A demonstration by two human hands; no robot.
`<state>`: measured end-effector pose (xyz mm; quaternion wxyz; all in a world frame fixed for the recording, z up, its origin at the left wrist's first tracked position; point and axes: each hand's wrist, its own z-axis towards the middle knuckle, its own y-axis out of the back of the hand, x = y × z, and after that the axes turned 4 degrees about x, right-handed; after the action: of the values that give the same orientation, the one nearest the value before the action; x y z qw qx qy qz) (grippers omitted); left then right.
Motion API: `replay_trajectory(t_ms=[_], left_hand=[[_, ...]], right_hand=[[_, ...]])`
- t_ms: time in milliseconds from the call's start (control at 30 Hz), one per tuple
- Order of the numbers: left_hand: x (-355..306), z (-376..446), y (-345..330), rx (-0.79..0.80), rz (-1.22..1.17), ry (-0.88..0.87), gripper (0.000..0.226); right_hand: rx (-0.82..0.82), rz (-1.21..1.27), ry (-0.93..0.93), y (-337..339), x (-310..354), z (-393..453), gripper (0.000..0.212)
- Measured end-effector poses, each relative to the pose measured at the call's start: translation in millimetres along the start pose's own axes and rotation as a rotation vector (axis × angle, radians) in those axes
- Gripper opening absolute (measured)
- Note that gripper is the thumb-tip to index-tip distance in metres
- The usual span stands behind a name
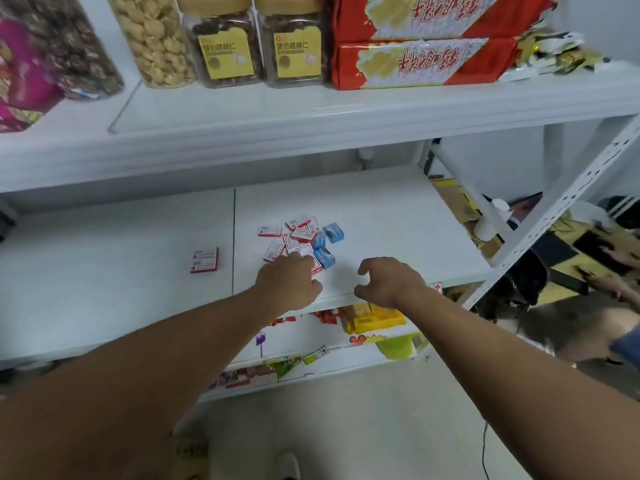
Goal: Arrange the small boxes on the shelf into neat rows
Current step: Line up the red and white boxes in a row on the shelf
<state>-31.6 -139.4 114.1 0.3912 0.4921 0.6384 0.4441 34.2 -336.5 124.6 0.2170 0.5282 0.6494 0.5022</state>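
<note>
1. Centrally, a loose heap of small red-and-white cardboard boxes [294,239] lies jumbled on the smooth white middle shelf board [381,209], mixed with a few small blue cardboard boxes [333,232] at its right edge;
2. two flat red-and-white boxes [204,260] sit side by side, well apart to the left of the heap, across the dark seam in the board;
3. the left hand [289,284] reaches into the near edge of the heap, fingers curled down onto a box; whether it grips one cannot be told;
4. the right hand [388,280] hovers just right of the heap, fingers loosely curled, holding nothing;
5. above, clear plastic jars of nuts with yellow labels [256,43] and glossy red rectangular packets [426,62] stand on the upper shelf.
</note>
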Motion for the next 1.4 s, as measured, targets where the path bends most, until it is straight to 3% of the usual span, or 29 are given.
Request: replay_trajectory(t_ms=[667,1133,1400], left_hand=[[41,72,3,0.019,-0.064,0.096,0.057],[-30,51,-7,0.033,-0.195,0.422,0.056],[-51,36,-13,0.055,-0.212,0.484,0.060]], right_hand=[[0.070,-0.092,0.093,34,24,79,0.053],[0.149,-0.124,0.353,51,-43,117,0.059],[0.151,-0.177,0.462,57,-50,124,0.055]])
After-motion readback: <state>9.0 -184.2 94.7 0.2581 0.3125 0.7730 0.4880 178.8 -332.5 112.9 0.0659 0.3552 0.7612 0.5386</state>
